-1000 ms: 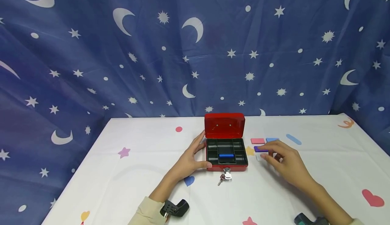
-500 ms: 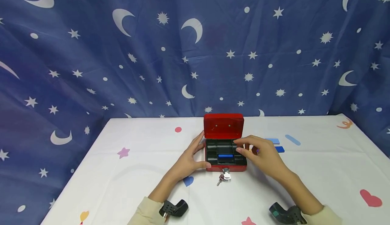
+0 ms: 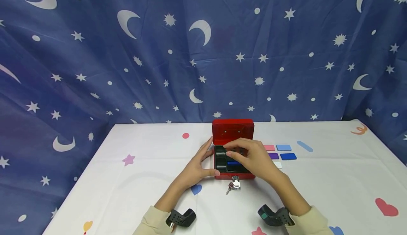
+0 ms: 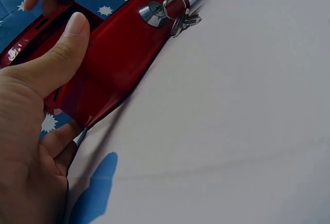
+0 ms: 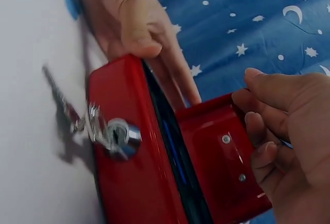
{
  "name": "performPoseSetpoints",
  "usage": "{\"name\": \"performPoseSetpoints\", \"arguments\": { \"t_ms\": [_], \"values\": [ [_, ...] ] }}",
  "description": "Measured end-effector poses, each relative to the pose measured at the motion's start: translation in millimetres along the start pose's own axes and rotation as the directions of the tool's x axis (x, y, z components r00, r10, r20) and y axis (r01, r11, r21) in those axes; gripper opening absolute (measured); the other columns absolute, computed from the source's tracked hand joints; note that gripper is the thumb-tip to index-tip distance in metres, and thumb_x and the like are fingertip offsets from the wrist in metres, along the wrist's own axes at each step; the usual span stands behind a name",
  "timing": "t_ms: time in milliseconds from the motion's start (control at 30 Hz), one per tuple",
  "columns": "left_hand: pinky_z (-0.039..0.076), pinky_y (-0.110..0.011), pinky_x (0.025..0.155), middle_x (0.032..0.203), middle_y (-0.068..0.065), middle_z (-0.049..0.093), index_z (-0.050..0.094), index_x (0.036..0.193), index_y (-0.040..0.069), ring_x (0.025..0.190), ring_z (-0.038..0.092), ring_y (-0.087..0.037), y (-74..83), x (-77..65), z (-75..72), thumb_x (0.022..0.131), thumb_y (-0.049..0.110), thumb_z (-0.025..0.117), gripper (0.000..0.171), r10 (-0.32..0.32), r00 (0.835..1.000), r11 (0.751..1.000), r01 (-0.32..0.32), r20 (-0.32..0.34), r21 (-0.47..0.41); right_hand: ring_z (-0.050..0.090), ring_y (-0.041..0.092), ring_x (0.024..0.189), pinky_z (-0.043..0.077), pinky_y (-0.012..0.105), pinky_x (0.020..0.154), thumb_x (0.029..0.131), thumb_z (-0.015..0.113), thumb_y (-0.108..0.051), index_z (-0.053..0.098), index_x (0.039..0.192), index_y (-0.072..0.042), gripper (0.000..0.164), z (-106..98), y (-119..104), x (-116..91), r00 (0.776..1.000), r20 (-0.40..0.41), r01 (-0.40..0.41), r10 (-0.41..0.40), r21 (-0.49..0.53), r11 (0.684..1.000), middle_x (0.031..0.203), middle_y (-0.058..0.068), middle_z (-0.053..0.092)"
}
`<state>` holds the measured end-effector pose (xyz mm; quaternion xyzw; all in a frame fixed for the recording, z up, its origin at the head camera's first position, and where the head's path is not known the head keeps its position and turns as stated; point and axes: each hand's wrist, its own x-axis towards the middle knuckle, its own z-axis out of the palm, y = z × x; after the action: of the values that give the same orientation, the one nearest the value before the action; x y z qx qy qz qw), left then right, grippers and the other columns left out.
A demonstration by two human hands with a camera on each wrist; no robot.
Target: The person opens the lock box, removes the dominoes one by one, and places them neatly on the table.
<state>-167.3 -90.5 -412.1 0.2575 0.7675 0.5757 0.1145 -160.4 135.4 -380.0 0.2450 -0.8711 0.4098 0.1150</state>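
A red cash box (image 3: 224, 175) stands on the table with its lid (image 3: 233, 126) raised and a black compartment tray (image 3: 220, 157) inside. A flat blue piece (image 3: 233, 163) lies in the front middle compartment. My left hand (image 3: 198, 168) holds the box's left side, its thumb at the front corner and its fingers along the wall. Over the tray hovers my right hand (image 3: 252, 156), fingers bent and thumb apart from the index finger, with nothing seen between them. It hides the tray's right part. Keys (image 3: 235, 184) hang from the lock at the box's front.
Right of the box lie flat tiles: a pink one (image 3: 269, 147), a light blue one (image 3: 283, 147), a purple one (image 3: 273, 156), a dark blue one (image 3: 288, 156) and a white one (image 3: 278, 164). A blue starry curtain (image 3: 159, 69) hangs behind the table.
My right hand has moved left from above the tiles to over the middle of the box, uncovering the tiles. My left hand stays at the box's left side.
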Motion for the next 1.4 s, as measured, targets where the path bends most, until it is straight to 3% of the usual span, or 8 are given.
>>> {"name": "performPoseSetpoints", "arguments": {
  "t_ms": [333, 567, 700, 800, 933, 1033, 1133, 1400],
  "values": [
    [0.015, -0.054, 0.112, 0.158, -0.006, 0.012, 0.013, 0.155, 0.019, 0.136, 0.034, -0.028, -3.2, 0.9, 0.1, 0.077, 0.008, 0.079, 0.103, 0.014, 1.000, 1.000, -0.014, 0.016, -0.008, 0.052, 0.009, 0.071, 0.047, 0.025, 0.060, 0.079, 0.079, -0.014, 0.074, 0.103, -0.017, 0.024, 12, 9, -2, 0.999, 0.039, 0.021, -0.020, -0.046, 0.999, 0.090, -0.010, 0.067],
    [0.017, -0.053, 0.112, 0.158, -0.007, 0.012, 0.013, 0.155, 0.019, 0.136, 0.033, -0.032, -0.2, -0.3, -0.9, 0.077, 0.009, 0.079, 0.103, -0.011, 1.000, 1.000, 0.011, 0.003, 0.010, 0.061, 0.012, 0.086, 0.054, 0.036, 0.080, 0.079, 0.079, -0.015, 0.074, 0.102, -0.017, 0.023, 10, 12, -2, 0.999, 0.049, 0.008, -0.003, -0.114, 0.993, 0.095, -0.008, 0.068],
    [0.017, -0.053, 0.112, 0.158, -0.005, 0.013, 0.014, 0.155, 0.021, 0.137, 0.033, -0.032, -2.3, 0.9, -0.2, 0.076, 0.007, 0.079, 0.103, -0.016, 1.000, 1.000, 0.016, -0.003, 0.000, 0.058, 0.013, 0.082, 0.054, 0.032, 0.076, 0.079, 0.079, -0.015, 0.075, 0.100, -0.018, 0.022, 8, 12, -3, 0.997, 0.068, -0.019, 0.029, -0.148, 0.989, 0.095, -0.007, 0.068],
    [0.018, -0.053, 0.112, 0.157, 0.002, 0.014, 0.016, 0.154, 0.030, 0.136, 0.035, -0.027, -16.3, 4.3, 1.3, 0.075, 0.011, 0.081, 0.104, -0.011, 1.000, 1.000, 0.011, -0.020, -0.004, 0.056, 0.013, 0.081, 0.053, 0.031, 0.075, 0.080, 0.079, -0.016, 0.075, 0.099, -0.019, 0.020, 5, 13, -4, 0.995, 0.086, -0.031, 0.048, -0.186, 0.982, 0.094, -0.007, 0.067],
    [0.017, -0.051, 0.112, 0.157, 0.003, 0.015, 0.016, 0.154, 0.031, 0.136, 0.035, -0.025, -14.7, 4.4, 1.6, 0.075, 0.011, 0.081, 0.104, -0.025, 1.000, 1.000, 0.025, -0.016, -0.007, 0.057, 0.013, 0.083, 0.053, 0.033, 0.078, 0.080, 0.079, -0.017, 0.075, 0.097, -0.019, 0.018, 3, 16, -5, 0.993, 0.099, -0.034, 0.057, -0.218, 0.975, 0.093, -0.007, 0.067],
    [0.017, -0.050, 0.113, 0.158, -0.003, 0.014, 0.014, 0.155, 0.023, 0.137, 0.033, -0.028, -2.3, 1.8, 0.8, 0.076, 0.006, 0.080, 0.104, -0.033, 0.999, 0.999, 0.033, -0.004, -0.016, 0.058, 0.012, 0.085, 0.052, 0.034, 0.080, 0.079, 0.079, -0.017, 0.075, 0.095, -0.020, 0.017, 3, 17, -5, 0.992, 0.116, -0.023, 0.050, -0.224, 0.974, 0.091, -0.009, 0.066],
    [0.018, -0.049, 0.113, 0.158, -0.003, 0.013, 0.014, 0.155, 0.022, 0.136, 0.034, -0.027, -2.9, 1.7, 0.8, 0.076, 0.005, 0.079, 0.104, -0.025, 1.000, 1.000, 0.025, -0.003, -0.017, 0.058, 0.010, 0.084, 0.052, 0.034, 0.080, 0.079, 0.080, -0.018, 0.074, 0.092, -0.020, 0.014, 3, 19, -5, 0.991, 0.133, 0.000, 0.032, -0.234, 0.972, 0.086, -0.012, 0.064],
    [0.019, -0.048, 0.113, 0.158, -0.002, 0.014, 0.015, 0.155, 0.023, 0.137, 0.034, -0.026, -3.2, 1.9, 1.3, 0.076, 0.006, 0.079, 0.104, -0.036, 0.999, 0.999, 0.036, -0.003, -0.021, 0.052, 0.006, 0.076, 0.049, 0.026, 0.068, 0.078, 0.080, -0.020, 0.075, 0.085, -0.023, 0.008, 3, 22, -6, 0.987, 0.162, 0.044, 0.001, -0.268, 0.962, 0.079, -0.016, 0.057]
  ]
}}
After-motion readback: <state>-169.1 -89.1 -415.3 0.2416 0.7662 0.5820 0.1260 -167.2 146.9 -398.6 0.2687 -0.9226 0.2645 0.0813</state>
